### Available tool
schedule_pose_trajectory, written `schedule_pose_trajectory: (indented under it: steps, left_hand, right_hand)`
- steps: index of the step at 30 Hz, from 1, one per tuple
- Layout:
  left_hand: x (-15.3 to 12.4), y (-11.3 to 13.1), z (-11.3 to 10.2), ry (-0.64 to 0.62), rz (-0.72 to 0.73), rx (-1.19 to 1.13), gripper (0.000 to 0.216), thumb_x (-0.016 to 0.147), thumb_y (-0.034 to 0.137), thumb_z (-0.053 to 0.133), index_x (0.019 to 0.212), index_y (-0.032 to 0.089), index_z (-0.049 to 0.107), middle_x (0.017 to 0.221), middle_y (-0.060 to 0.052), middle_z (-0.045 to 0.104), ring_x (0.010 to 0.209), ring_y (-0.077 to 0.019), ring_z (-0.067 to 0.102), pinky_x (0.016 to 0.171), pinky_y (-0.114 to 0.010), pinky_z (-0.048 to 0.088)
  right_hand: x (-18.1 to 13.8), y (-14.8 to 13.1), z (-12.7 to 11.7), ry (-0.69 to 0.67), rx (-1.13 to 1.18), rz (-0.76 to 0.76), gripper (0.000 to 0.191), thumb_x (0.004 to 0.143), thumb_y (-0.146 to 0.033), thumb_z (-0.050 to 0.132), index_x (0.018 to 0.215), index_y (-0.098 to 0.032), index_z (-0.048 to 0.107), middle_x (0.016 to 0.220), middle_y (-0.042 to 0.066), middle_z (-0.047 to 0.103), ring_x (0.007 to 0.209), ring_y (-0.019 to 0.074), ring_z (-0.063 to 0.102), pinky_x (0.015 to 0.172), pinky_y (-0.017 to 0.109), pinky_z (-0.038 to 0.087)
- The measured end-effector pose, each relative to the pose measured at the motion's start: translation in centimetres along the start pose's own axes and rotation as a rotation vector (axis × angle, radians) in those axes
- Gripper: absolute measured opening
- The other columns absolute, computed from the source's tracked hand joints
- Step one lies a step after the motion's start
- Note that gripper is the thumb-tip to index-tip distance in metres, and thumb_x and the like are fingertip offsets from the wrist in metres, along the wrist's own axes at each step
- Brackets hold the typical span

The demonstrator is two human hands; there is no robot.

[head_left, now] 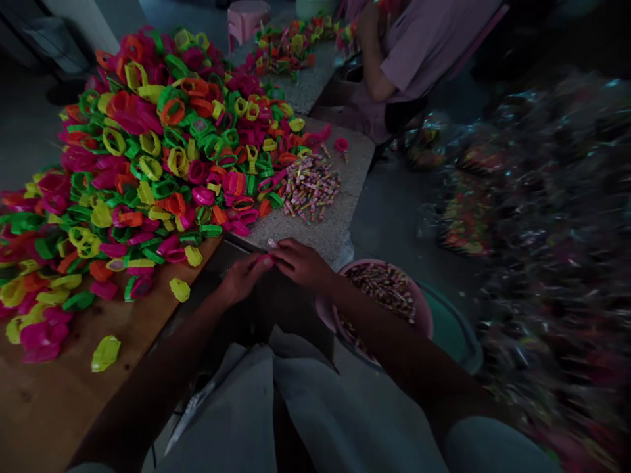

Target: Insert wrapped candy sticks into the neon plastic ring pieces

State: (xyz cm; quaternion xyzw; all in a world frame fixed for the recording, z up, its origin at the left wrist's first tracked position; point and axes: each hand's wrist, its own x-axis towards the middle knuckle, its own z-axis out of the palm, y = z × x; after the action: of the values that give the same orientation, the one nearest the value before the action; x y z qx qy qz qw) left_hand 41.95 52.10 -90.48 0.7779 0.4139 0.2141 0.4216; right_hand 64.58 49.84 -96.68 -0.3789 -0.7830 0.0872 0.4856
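Observation:
My left hand [242, 276] and my right hand [300, 261] meet at the near edge of the grey stone slab [340, 223]. Both pinch a small pink plastic piece [265, 259] between the fingertips; a tiny pale item shows just above it. A big heap of pink, green, yellow and orange plastic rings [148, 157] covers the table to my left. A small pile of wrapped candy sticks [310, 186] lies on the slab just beyond my hands.
A pink basin [424, 315] holding more candy sticks sits by my right arm, inside a green tub [456, 332]. Another person in a mauve shirt [419, 46] sits at the far end. Shiny bagged goods [537, 217] pile up on the right. A pink stool [246, 16] stands behind.

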Motion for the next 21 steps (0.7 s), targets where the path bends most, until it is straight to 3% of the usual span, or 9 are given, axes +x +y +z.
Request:
schedule_pose_trajectory:
  steps: [4, 9, 12, 16, 21]
  left_hand:
    - [0.4, -1.9, 0.7, 0.109, 0.018, -0.004, 0.047, 0.102, 0.059, 0.059, 0.115, 0.017, 0.076, 0.11, -0.008, 0.077, 0.103, -0.0223, 0.07, 0.095, -0.033, 0.053]
    - [0.9, -4.6, 1.5, 0.218, -0.01, 0.055, 0.038, 0.102, 0.052, 0.062, 0.112, 0.018, 0.077, 0.109, -0.009, 0.078, 0.104, -0.0223, 0.072, 0.097, -0.035, 0.056]
    - [1.3, -4.8, 1.9, 0.236, 0.052, 0.133, 0.033, 0.105, 0.045, 0.059, 0.116, 0.018, 0.076, 0.113, -0.009, 0.078, 0.107, -0.0222, 0.072, 0.1, -0.036, 0.056]
    - [1.5, -4.1, 2.8, 0.254, 0.177, 0.332, 0.031, 0.11, 0.036, 0.053, 0.125, 0.019, 0.074, 0.117, -0.012, 0.076, 0.114, -0.0237, 0.071, 0.105, -0.038, 0.056]
    - [1.1, -3.8, 3.8, 0.306, 0.14, 0.592, 0.037, 0.111, 0.035, 0.049, 0.138, 0.021, 0.07, 0.118, -0.013, 0.069, 0.104, -0.0221, 0.069, 0.098, -0.034, 0.058]
  right_hand:
    - [-0.1, 1.3, -0.9, -0.055, -0.138, 0.04, 0.024, 0.11, -0.027, 0.055, 0.125, -0.025, 0.073, 0.122, 0.009, 0.072, 0.116, 0.023, 0.067, 0.103, 0.037, 0.056]
    - [-0.1, 2.7, -1.9, -0.129, -0.405, 0.287, 0.028, 0.111, -0.025, 0.05, 0.13, -0.019, 0.068, 0.108, 0.012, 0.074, 0.103, 0.0274, 0.067, 0.088, 0.037, 0.052]
    - [0.1, 2.8, -1.9, -0.192, -0.489, 0.217, 0.034, 0.111, -0.023, 0.048, 0.141, -0.017, 0.062, 0.108, 0.011, 0.074, 0.101, 0.0276, 0.064, 0.089, 0.037, 0.049]
    - [0.6, 2.7, -1.6, -0.25, -0.537, 0.085, 0.024, 0.111, -0.023, 0.051, 0.125, -0.02, 0.071, 0.11, 0.01, 0.073, 0.105, 0.0266, 0.06, 0.097, 0.038, 0.045]
    - [1.1, 2.2, -1.7, -0.247, -0.547, 0.071, 0.021, 0.109, -0.029, 0.058, 0.119, -0.019, 0.074, 0.115, 0.012, 0.068, 0.11, 0.0287, 0.056, 0.096, 0.042, 0.043]
